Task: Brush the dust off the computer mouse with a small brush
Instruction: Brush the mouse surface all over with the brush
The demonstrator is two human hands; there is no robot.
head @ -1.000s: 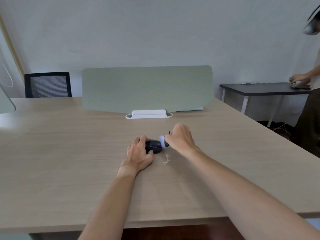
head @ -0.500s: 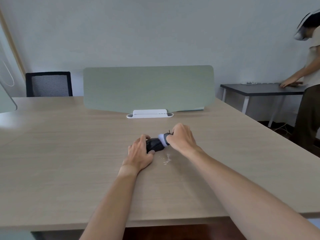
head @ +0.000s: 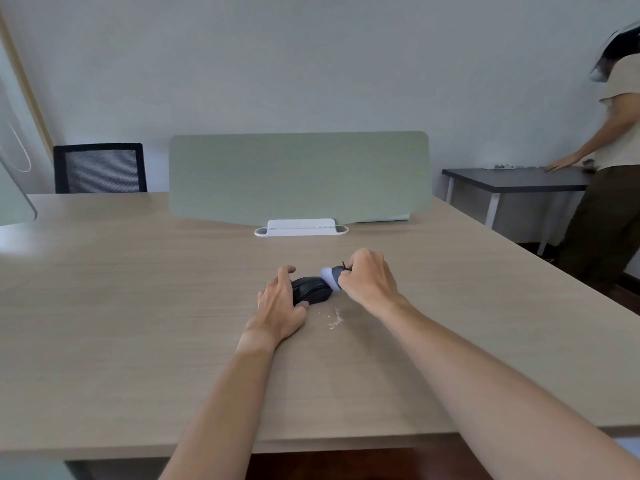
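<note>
Near the middle of the tabletop [head: 138, 323], the left hand [head: 280, 303] holds the black computer mouse [head: 311, 289], fingers curled around its left side. The right hand [head: 369, 280] grips the small brush [head: 330, 274], its pale bristles touching the mouse's far right end; white dust specks [head: 335, 318] lie just nearer the front edge.

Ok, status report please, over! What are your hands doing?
Left hand holds mouse steady. Right hand grips brush, bristles on mouse. Nothing blocking.

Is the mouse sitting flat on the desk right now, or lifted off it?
Flat on the desk, as far as shows: the mouse rests upright on the wood, left hand holding its side, brush at its far right end.
</note>
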